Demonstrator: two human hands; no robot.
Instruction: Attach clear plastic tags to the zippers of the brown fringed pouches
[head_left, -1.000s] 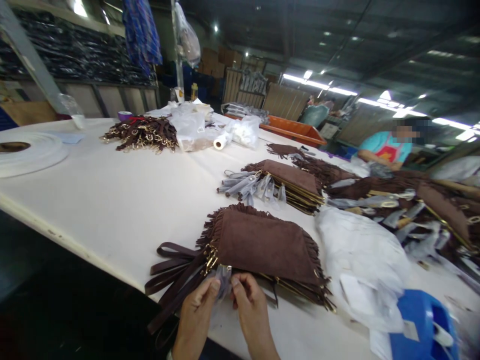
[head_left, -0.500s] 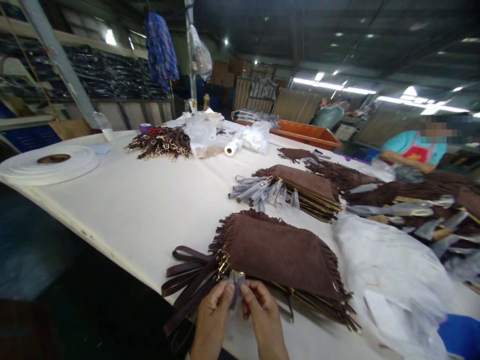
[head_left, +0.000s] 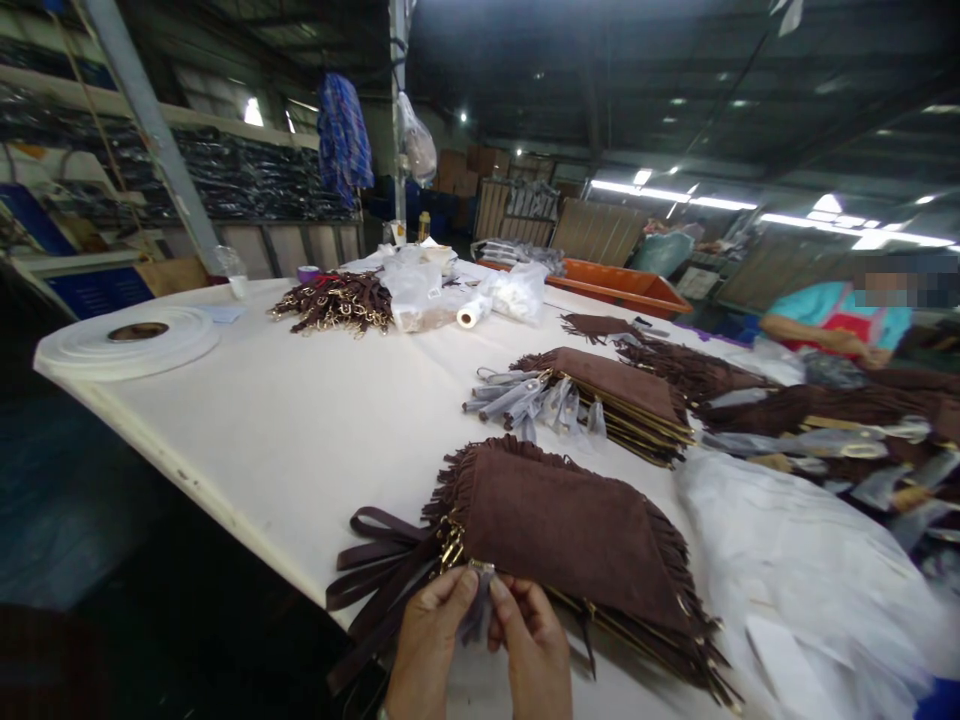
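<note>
My left hand (head_left: 429, 648) and my right hand (head_left: 534, 650) meet at the bottom of the view, fingers pinched together on a small clear plastic sleeve (head_left: 477, 612) held between them. The sleeve sits at the near edge of a stack of brown suede fringed bags (head_left: 562, 525) with gold hardware. Brown leather straps (head_left: 379, 568) trail from the stack to the left, over the table edge.
The white table (head_left: 300, 430) carries a second stack of fringed bags (head_left: 615, 390) with plastic-wrapped straps (head_left: 517, 398), white wrapping sheets (head_left: 795, 570), a pile of brown straps (head_left: 334, 302), a tape roll (head_left: 127, 345) and plastic bags (head_left: 420, 285). A person in a teal top (head_left: 832, 315) works at far right.
The view has swung left and tilted down slightly. My hands have drawn closer together on the plastic sleeve, lower and nearer the bag's edge. The blue object at bottom right has left the view.
</note>
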